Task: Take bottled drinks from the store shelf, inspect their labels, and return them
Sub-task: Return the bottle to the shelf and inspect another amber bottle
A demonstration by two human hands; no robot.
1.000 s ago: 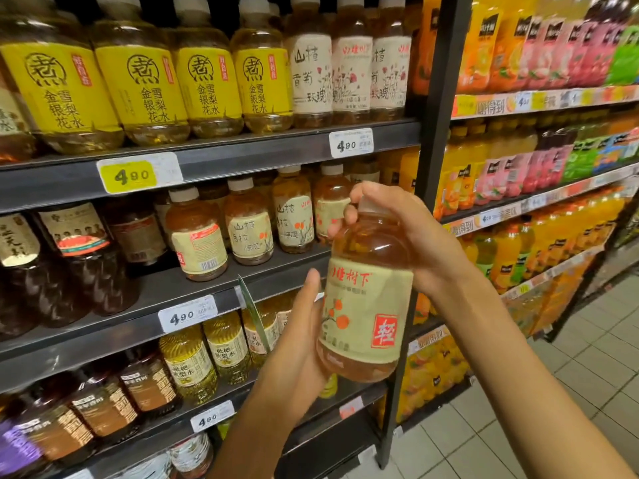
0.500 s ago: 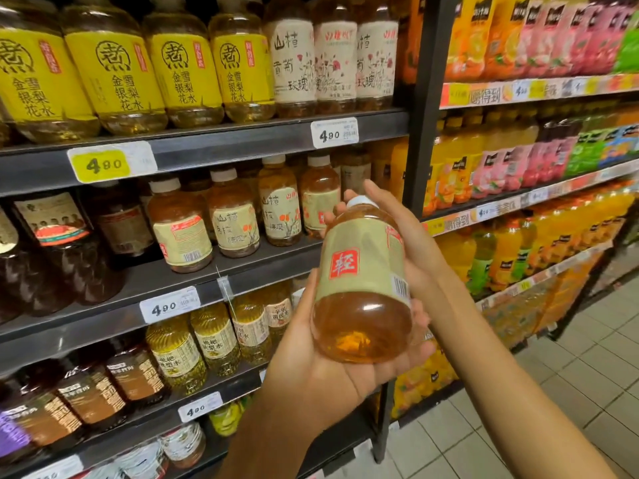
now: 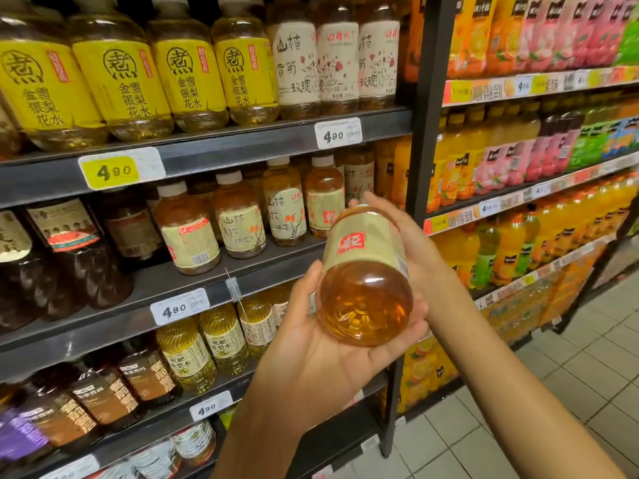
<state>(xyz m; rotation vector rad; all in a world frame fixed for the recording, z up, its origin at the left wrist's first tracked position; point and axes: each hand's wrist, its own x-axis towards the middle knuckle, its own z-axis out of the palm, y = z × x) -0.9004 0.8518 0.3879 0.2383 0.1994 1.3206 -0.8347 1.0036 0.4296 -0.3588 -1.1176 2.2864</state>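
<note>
Right hand (image 3: 401, 243) hides bottle (image 3: 366, 271) cap; left hand (image 3: 321, 347) apparently cradles base.

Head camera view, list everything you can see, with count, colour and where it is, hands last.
Held bottle: one, amber drink, beige label with red square, tilted base-first toward the camera, in front of the middle shelf.
Yellow-label bottles: at least four, pale yellow drink, top shelf left.
White-label bottles: three, floral print, top shelf right.
Beige-label bottles: several, amber, middle shelf.
Dark bottles: several, brown, middle and lower shelves left.
Price tags: five readable, white or yellow, all 4.90, on shelf edges.
Juice bottles: many, orange, pink, green, right-hand rack.
Floor: pale tiles, lower right.
Left hand: cradles the bottle's base.
Right hand: grip round its upper part.
</note>
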